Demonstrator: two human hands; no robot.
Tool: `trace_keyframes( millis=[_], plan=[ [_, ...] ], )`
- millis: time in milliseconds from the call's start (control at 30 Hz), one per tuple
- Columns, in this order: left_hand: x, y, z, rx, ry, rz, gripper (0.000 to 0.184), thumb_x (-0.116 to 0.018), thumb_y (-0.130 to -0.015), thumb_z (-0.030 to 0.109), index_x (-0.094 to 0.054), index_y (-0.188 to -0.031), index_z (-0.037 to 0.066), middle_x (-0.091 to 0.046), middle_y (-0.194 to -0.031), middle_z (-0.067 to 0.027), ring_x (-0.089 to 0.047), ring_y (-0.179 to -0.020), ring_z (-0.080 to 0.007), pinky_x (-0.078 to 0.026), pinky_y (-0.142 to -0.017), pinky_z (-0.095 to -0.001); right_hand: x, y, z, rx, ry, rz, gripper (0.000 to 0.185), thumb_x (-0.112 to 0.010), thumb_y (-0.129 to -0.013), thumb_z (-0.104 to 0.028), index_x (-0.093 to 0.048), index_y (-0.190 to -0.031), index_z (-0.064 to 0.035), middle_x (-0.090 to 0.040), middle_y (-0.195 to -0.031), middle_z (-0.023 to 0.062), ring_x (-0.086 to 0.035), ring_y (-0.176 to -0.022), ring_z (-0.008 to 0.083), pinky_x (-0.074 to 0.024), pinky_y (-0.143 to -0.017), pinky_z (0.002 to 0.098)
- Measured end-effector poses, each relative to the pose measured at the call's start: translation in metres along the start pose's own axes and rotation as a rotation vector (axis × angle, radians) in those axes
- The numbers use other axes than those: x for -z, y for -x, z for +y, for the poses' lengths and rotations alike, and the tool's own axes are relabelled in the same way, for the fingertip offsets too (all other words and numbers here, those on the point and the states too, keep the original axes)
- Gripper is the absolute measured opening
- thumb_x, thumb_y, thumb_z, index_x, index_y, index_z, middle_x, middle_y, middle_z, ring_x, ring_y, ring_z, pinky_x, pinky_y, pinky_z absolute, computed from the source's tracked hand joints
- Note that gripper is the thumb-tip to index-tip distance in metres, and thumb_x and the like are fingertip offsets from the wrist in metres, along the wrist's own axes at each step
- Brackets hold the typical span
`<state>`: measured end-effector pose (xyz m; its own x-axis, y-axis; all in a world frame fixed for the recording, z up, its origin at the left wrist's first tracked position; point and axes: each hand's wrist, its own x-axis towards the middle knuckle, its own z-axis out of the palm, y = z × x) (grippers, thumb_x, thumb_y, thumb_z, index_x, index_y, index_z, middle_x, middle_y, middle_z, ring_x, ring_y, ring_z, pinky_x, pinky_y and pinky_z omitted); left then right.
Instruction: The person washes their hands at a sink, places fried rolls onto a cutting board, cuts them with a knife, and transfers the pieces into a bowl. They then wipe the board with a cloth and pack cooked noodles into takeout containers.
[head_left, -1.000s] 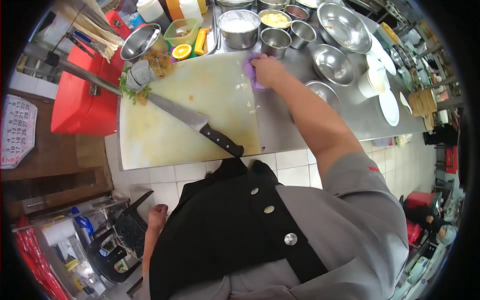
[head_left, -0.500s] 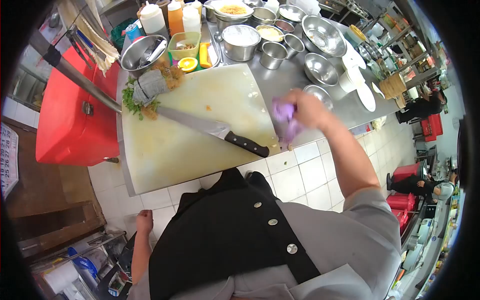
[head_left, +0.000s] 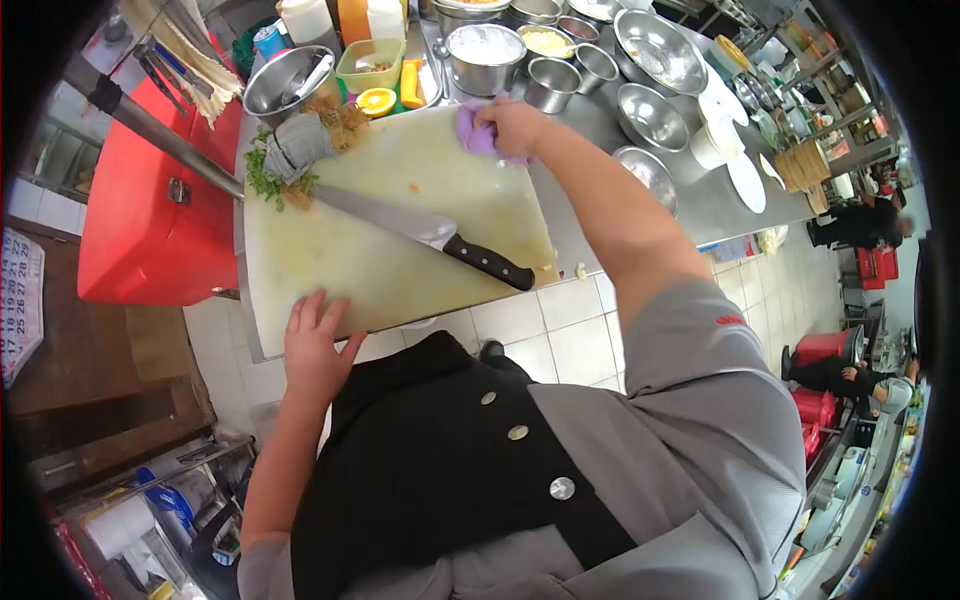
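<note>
Crumpled purple cloth (head_left: 478, 131): clamped in the fingers of the right hand (head_left: 517, 127) — shifted from beside the white plastic cutting board (head_left: 375, 272) onto its far corner, likely restoring contact. Left hand (head_left: 318, 345): fingers spread, newly at the near edge, presumably bracing. Black-handled steel knife (head_left: 432, 232): between both hands' fingers.

Bright, even light; bowls (head_left: 652, 117) glint at far right. Fisheye distortion bends the edges into black corners, and the people (head_left: 845, 378) at right look soft.

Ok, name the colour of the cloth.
Light purple; the cloth in the right hand shows in the head view, the only one.
</note>
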<state>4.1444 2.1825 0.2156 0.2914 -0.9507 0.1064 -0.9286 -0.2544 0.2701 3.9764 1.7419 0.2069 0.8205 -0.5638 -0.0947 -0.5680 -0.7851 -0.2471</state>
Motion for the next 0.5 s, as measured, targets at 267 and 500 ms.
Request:
trace_keyframes(
  millis=[267,500],
  plan=[
    [-0.009,-0.001,-0.004,-0.036,-0.031,0.036,0.058,-0.083,-0.073,0.021,-0.062,-0.127,0.011,-0.053,-0.135,-0.0191,-0.048,-0.125,-0.0411,-0.042,-0.106,-0.0479,0.007,0.183,-0.004,0.07,-0.148,-0.1,0.04,-0.064,-0.077,-0.007,-0.068,-0.115,-0.0191,-0.059,-0.123,0.0126,-0.062,-0.109,0.0341,-0.0501,-0.095,0.0407],
    [-0.006,-0.002,0.004,0.018,-0.015,-0.014,0.056,-0.082,-0.075,0.019,-0.062,-0.127,0.01,-0.053,-0.135,-0.0208,-0.048,-0.126,-0.0404,-0.041,-0.107,-0.0468,-0.015,0.236,0.014,-0.139,-0.072,0.139,0.059,-0.065,-0.074,-0.003,-0.063,-0.13,-0.0213,-0.056,-0.132,0.0161,-0.058,-0.117,0.0355,-0.0488,-0.099,0.0404]
  ],
)
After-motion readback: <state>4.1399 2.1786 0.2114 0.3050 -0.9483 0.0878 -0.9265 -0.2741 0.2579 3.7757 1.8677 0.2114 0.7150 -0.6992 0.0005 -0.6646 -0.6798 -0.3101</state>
